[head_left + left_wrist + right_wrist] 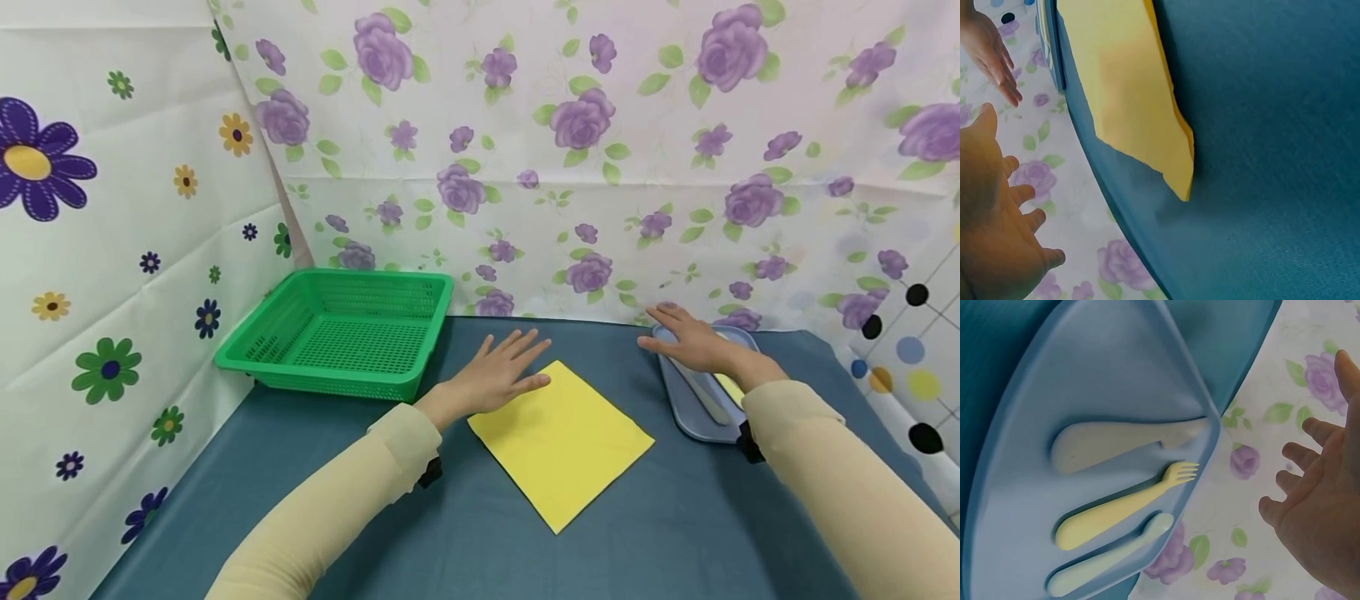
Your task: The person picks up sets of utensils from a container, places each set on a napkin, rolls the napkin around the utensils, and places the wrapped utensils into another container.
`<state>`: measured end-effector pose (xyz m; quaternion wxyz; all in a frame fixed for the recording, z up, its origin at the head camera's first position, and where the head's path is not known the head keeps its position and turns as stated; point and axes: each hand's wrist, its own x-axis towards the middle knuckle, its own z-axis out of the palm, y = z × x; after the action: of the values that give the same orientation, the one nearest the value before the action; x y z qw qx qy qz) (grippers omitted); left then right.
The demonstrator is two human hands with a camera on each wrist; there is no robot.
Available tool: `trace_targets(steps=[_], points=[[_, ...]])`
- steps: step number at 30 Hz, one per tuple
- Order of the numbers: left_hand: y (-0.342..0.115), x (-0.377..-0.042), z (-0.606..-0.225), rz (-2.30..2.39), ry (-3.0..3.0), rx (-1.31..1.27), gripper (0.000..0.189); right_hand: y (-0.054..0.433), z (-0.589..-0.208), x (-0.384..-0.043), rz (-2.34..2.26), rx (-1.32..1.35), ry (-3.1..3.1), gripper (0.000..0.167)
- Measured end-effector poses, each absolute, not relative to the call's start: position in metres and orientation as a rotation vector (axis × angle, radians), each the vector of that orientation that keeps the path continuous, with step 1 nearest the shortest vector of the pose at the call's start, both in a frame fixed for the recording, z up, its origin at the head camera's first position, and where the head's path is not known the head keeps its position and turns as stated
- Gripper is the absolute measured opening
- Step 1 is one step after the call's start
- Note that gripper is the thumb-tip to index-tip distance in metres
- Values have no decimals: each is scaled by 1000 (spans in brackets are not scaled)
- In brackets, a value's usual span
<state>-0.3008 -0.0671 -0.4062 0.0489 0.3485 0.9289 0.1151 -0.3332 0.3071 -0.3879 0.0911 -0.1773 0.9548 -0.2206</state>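
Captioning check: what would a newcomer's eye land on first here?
Likely the bright yellow square, lying mid-table on the blue cover, one corner toward the wearer. Next, the green basket at the far left. Then the blue tray on the right, carrying a knife, a yellow fork and a spoon.

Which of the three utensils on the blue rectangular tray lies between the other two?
The yellow plastic-looking fork, the only one with prongs; the broad grey-white knife and slim pale-green spoon flank it.
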Motion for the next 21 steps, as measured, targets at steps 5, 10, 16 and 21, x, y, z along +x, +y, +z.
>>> trace_targets(steps=[5, 10, 16, 21], points=[[-69, -294, -408, 343, 2805, 1104, 72, 314, -391, -332, -699, -494, 2802, 87], [-75, -286, -411, 360, 2799, 1132, 71, 319, -391, -329, -756, -495, 2769, 87], [-83, -280, -412, 380, 2789, 1134, 70, 324, -391, -327, -750, -510, 2768, 86], [-88, -277, -417, 405, 2777, 1116, 70, 325, -392, -324, -756, -508, 2766, 86]])
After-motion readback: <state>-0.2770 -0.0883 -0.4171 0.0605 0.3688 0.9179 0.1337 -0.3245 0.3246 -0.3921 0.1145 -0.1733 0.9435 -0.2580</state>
